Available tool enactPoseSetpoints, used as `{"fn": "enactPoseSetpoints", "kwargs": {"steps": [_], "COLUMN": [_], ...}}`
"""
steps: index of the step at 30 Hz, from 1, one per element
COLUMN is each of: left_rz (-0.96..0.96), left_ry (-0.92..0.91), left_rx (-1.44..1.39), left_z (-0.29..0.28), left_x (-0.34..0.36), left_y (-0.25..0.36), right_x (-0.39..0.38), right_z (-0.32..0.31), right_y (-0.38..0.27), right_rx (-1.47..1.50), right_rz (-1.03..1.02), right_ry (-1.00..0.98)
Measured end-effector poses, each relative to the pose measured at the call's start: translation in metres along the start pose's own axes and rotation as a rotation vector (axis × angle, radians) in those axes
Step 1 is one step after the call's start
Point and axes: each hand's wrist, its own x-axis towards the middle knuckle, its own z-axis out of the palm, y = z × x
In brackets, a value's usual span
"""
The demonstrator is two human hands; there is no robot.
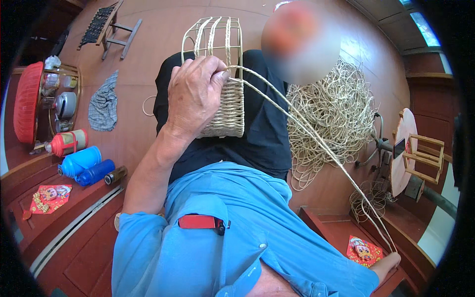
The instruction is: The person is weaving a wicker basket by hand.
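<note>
A half-woven straw-coloured basket (230,111) rests on my lap over dark trousers. Its lower wall is tightly woven, while thin frame rods and several upright cords show bare above. My left hand (194,91) lies over the basket's near left side, thumb and forefinger pinched on the twisted cord at the weave's top edge. From there two strands of the cord (316,136) run taut down to the right. My right hand (391,262), stretched far out at the lower right, is closed where the strands end; its fingers are mostly hidden.
A large heap of loose cord (331,119) lies on the floor to the right, below a blurred patch. Beyond stands a round-topped stand (404,148) with a wooden frame. At left are flasks (81,161), a red basin (28,101), a cloth (104,104) and a folding stool (111,29).
</note>
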Motion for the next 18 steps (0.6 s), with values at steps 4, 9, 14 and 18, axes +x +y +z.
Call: {"fn": "enactPoseSetpoints", "kwargs": {"steps": [4,9,14,18], "left_rz": [0.006,-0.013,-0.013,-0.025], "left_ry": [0.001,-0.002,0.006,0.016], "left_rx": [0.013,0.019,0.014,-0.045], "left_z": [0.002,0.001,0.0,0.005], "left_x": [0.002,0.001,0.004,0.007], "left_y": [0.0,0.0,0.004,0.001], "right_x": [0.006,0.012,0.01,-0.009], "right_z": [-0.008,-0.016,-0.021,-0.036], "right_y": [0.019,0.052,0.085,0.106], "right_rx": [0.051,0.112,0.188,0.251], "right_rz": [-0.049,-0.097,-0.146,-0.194], "right_ry": [-0.076,-0.161,-0.23,-0.255]}}
